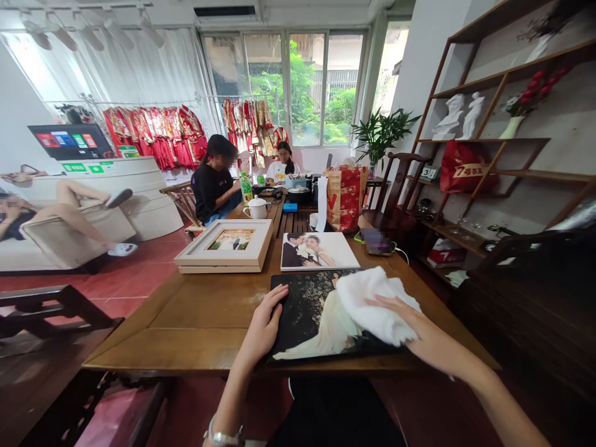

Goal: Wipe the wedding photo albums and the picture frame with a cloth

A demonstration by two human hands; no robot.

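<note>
A dark photo panel (302, 316) showing a figure in a long white gown lies flat at the table's near edge. Against its left edge rests my left hand (264, 323), fingers stretched out over the rim. A white towel (372, 298) lies bunched on the panel's right half and covers part of the picture. My right hand (410, 320) presses on the towel, holding it against the surface; the fingertips are partly sunk in the cloth. Just beyond the panel lies a white-edged photo print (321, 251) of a couple.
Stacked photo frames (223, 247) lie left on the wooden table (195, 316). A phone (378, 242) with a cable, a paper bag (345, 195), a white lidded mug (256, 208) and a green bottle (246, 189) stand farther back. Two people sit beyond; another reclines on a sofa.
</note>
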